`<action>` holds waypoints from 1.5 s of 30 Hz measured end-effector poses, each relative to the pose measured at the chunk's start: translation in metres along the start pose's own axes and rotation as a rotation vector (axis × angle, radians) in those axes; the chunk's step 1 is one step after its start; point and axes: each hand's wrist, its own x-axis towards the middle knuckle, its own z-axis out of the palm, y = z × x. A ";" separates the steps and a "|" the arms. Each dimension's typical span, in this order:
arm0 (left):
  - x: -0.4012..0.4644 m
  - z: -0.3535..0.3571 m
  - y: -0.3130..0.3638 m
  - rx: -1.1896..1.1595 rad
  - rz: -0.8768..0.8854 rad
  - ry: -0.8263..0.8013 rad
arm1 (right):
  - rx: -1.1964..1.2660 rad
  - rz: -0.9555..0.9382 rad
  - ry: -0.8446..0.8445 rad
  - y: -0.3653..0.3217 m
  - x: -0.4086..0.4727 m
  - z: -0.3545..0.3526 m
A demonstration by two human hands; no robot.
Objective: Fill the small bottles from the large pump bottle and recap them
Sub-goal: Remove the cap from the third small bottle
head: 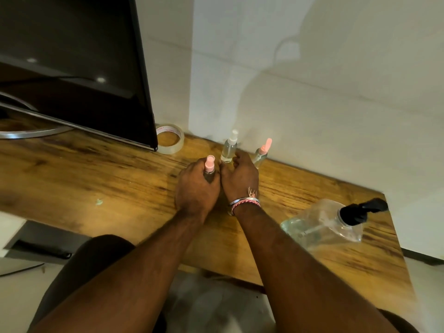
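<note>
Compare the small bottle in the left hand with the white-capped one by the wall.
Cap: the held bottle has a pink spray top; the white-capped bottle has a white one. Grip: the left hand wraps the held bottle and hides most of its body; the white-capped bottle stands free on the desk, its body in full view. Both are small, clear and capped.

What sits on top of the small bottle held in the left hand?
A pink spray cap tops the small bottle. The left hand wraps the body, hiding its contents.
</note>
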 end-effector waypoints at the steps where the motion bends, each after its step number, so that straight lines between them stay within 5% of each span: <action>1: -0.006 -0.003 0.001 0.017 0.009 -0.003 | -0.007 -0.022 -0.010 0.000 -0.007 -0.005; 9: -0.069 -0.029 0.022 0.029 0.078 -0.233 | 0.039 -0.207 -0.112 0.002 -0.088 -0.058; 13: -0.101 -0.041 0.036 0.100 0.131 -0.348 | -0.009 -0.167 -0.122 0.019 -0.109 -0.082; 21: -0.137 -0.042 0.044 0.133 -0.058 -0.563 | 0.154 0.006 -0.103 0.045 -0.152 -0.119; 30: -0.131 -0.036 0.048 0.494 0.218 -0.593 | 0.082 0.185 -0.004 0.050 -0.155 -0.118; 36: -0.128 -0.033 0.049 0.609 0.418 -0.607 | 0.042 0.432 -0.189 0.052 -0.141 -0.120; 45: -0.123 -0.034 0.047 0.504 0.197 -0.743 | -0.046 0.188 -0.193 0.052 -0.137 -0.117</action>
